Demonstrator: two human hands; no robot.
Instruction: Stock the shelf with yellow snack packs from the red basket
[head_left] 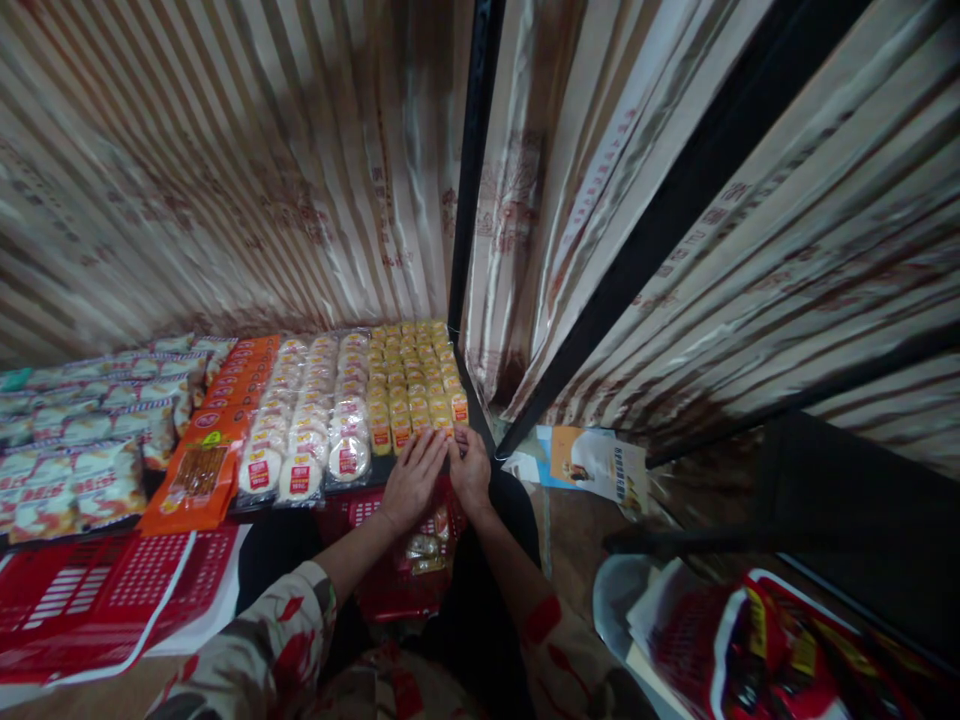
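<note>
Rows of small yellow-wrapped packets [411,380] stand at the right end of the black shelf. My left hand [414,480] lies at the front ends of these rows, its fingers stretched out over the packets nearest me. Close beside it, my right hand [471,470] has curled fingers at the front right corner of the rows. Whatever is between those fingers is hidden. Left of the yellow packets are rows of round white cakes [349,455] in clear wrap with red labels. Below my hands, a red basket [401,600] between my knees holds several small wrapped packets.
Orange flat packs [199,470] and white snack bags [109,485] fill the shelf to the left. A red basket [90,600] sits below them. Dark posts [592,340] and a printed curtain [337,180] stand behind. Red packages [772,650] are at lower right.
</note>
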